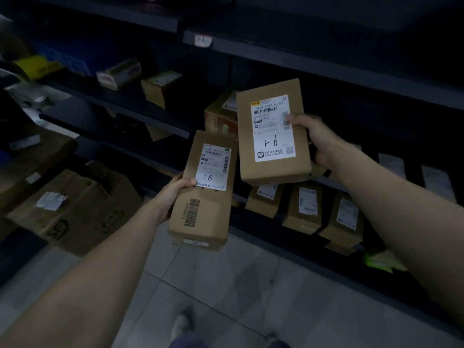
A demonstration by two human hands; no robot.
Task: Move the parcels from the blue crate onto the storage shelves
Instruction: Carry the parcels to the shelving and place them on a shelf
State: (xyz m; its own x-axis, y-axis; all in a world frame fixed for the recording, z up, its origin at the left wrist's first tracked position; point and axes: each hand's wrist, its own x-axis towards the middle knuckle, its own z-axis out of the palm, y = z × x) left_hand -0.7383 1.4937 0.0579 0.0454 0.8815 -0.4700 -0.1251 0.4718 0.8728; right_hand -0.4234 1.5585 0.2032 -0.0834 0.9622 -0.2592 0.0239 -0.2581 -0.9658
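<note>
Two edge grips worry me: my left hand (173, 194) clasps the 8-1 parcel (203, 209) at lower centre by its left side, my right hand (316, 141) the 9-1 parcel (272, 131) just above-right, before the shelves (326, 69). Either could twist loose and fall, or I could misread labels in this dimness.

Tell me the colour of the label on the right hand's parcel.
White label with black print, on the brown parcel; head view.

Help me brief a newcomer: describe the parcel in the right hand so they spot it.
Before the storage shelves, each hand holds a brown parcel. Take the higher parcel, in the right hand. Its label has a handwritten 9; the lower parcel shows 8.
</note>
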